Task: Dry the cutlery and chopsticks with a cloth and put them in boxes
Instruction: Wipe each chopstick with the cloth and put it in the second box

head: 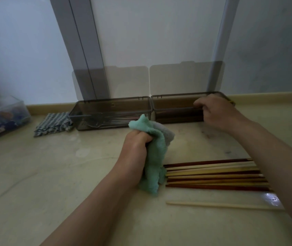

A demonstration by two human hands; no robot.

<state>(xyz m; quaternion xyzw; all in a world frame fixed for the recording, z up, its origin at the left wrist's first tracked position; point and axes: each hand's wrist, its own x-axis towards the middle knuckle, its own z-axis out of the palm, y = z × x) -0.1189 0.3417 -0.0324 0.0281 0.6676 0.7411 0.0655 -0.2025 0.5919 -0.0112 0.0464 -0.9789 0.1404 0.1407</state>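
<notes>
The person's left hand (137, 141) is balled into a fist around a mint-green cloth (152, 157), fingers clamped tight on the bunched middle so the ends spill out above and below the grip. A paler grey layer of the same cloth shows on its right side. The hand hangs just above the pale desk (52, 174), a little left of centre.

The right hand (214, 112) reaches to the far side, curled over the near rim of the right box (177, 110). The fingers are bent inward at the box's right end, and whether they pinch anything I cannot tell, as the knuckles hide it. Dark sticks lie along the bottom of this box.

Touching it on the left stands the left box (109, 114), smoky and see-through like its neighbour, with metal cutlery (106, 121) lying lengthwise inside. Both lids stand open, leaning back against the wall.

On the near right part of the desk lies a row of chopsticks (212, 174), side by side, dark red, cream and yellow, tips toward the cloth. One cream chopstick (212, 204) lies apart, nearer than the rest.

At the far left, a checked dishcloth (52, 124) lies crumpled against the left box, and a clear container (3, 114) sits at the edge.
</notes>
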